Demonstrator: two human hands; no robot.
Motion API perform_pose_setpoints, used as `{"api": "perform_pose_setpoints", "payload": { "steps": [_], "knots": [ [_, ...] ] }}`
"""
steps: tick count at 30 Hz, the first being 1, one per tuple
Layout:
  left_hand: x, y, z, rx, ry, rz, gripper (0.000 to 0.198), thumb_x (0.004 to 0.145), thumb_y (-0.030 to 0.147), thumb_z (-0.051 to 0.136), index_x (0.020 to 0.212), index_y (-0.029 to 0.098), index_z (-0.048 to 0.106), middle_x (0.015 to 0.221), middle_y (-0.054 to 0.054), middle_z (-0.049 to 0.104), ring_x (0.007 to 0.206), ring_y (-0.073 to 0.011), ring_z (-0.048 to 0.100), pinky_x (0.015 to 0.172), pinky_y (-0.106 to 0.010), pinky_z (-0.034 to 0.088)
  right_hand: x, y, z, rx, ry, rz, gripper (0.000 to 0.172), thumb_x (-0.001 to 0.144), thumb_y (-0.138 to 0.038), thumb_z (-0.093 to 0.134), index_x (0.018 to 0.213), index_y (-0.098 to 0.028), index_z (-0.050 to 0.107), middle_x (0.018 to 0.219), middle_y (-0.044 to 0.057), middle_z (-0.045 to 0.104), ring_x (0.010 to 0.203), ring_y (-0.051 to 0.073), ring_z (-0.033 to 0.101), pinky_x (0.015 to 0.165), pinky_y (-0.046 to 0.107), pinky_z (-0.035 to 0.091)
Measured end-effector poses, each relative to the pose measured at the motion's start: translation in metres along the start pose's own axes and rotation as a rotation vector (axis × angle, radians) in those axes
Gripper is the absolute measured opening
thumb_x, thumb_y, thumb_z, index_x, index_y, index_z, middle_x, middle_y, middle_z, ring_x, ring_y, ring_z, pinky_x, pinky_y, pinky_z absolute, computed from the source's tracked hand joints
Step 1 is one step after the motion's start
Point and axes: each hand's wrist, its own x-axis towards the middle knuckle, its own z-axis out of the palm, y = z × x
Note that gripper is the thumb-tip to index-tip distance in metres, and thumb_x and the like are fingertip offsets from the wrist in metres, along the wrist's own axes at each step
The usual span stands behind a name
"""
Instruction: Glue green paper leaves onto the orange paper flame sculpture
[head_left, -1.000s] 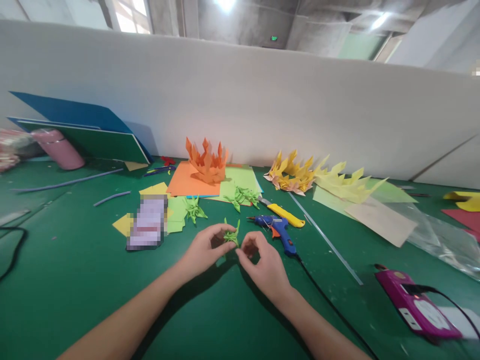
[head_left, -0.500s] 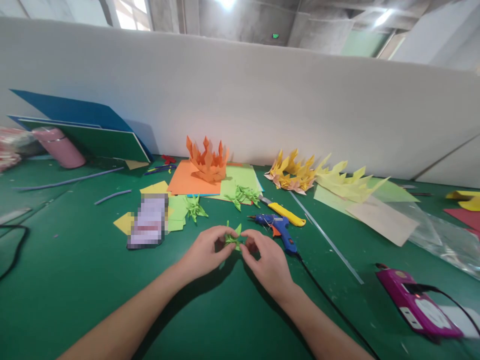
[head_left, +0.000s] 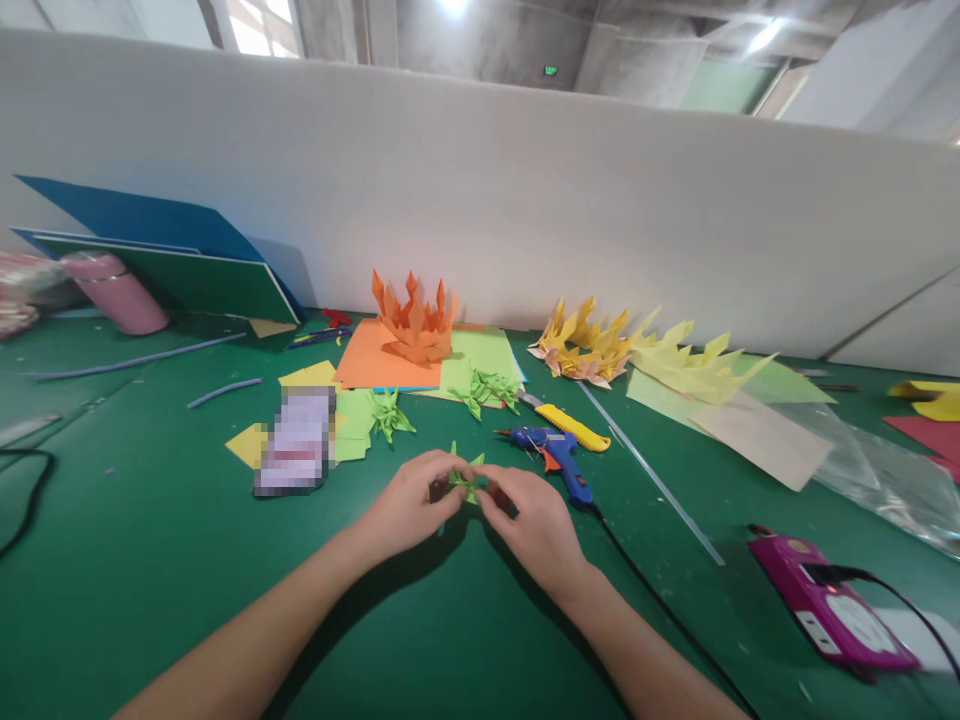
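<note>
Between my hands, just above the green table, is a small light-green folded paper flower with pointed petals. My left hand pinches its left side with thumb and fingers. From the right, my right hand grips the other side, its fingertips on a petal. My fingers cover part of the flower. A similar green paper flower lies beyond my left hand, and more green folded pieces rest on the paper behind. A blue hot glue gun lies on its side close to my right hand.
A yellow utility knife and a clear glue stick lie right of centre. Orange and yellow paper crowns stand at the back. A blurred phone-like object is left; a purple power strip is right, with cables.
My right fingers have shifted slightly left and up over the paper flower, and its petals look more spread. My left hand stays nearly in place.
</note>
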Motion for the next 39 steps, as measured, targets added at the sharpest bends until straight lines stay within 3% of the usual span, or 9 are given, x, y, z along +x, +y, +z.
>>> {"api": "perform_pose_setpoints", "payload": {
  "steps": [6,10,14,26,39],
  "knots": [
    [-0.0009,-0.0007,0.0004,0.014,-0.016,-0.012,0.014,0.076,0.019,0.050,0.082,0.020,0.063,0.074,0.000,0.060,0.059,-0.0112,0.047,0.056,-0.023,0.037,0.0012,-0.0009,0.0019,-0.022,-0.034,0.012,0.022,0.086,-0.021,0.046,0.099,-0.019,0.063,0.064,0.001,0.063,0.060,0.017,0.056,0.057,0.027,0.042],
    [0.0002,-0.0012,0.0009,-0.005,-0.024,0.012,0.015,0.077,0.018,0.050,0.082,0.020,0.064,0.075,0.000,0.059,0.061,-0.0115,0.049,0.057,-0.022,0.038,0.0018,-0.0022,0.0015,-0.091,0.009,-0.034,0.015,0.085,-0.020,0.049,0.086,-0.017,0.064,0.066,0.003,0.060,0.065,0.018,0.055,0.059,0.028,0.039],
    [0.0000,-0.0014,0.0012,-0.015,-0.024,0.014,0.015,0.078,0.019,0.050,0.083,0.020,0.064,0.074,0.000,0.058,0.061,-0.0112,0.048,0.056,-0.022,0.037,0.0023,-0.0018,0.0007,-0.134,0.036,-0.055,0.014,0.085,-0.022,0.050,0.087,-0.018,0.064,0.069,0.003,0.059,0.068,0.018,0.053,0.061,0.029,0.039],
    [-0.0008,0.0009,0.0021,-0.121,-0.040,-0.087,0.010,0.079,0.026,0.051,0.087,0.021,0.053,0.062,0.007,0.039,0.057,-0.0105,0.040,0.054,-0.021,0.031,0.0020,0.0002,0.0030,-0.124,0.065,-0.065,0.013,0.084,-0.020,0.052,0.077,-0.018,0.063,0.068,0.002,0.054,0.068,0.017,0.050,0.062,0.028,0.037],
    [-0.0031,0.0026,0.0031,-0.098,-0.055,-0.034,0.007,0.079,0.021,0.050,0.086,0.021,0.051,0.064,0.007,0.043,0.059,-0.0096,0.042,0.055,-0.021,0.035,0.0022,0.0003,0.0059,-0.161,0.111,-0.111,0.015,0.082,-0.015,0.050,0.069,-0.019,0.057,0.066,0.001,0.051,0.067,0.016,0.046,0.062,0.027,0.034]
  ]
}}
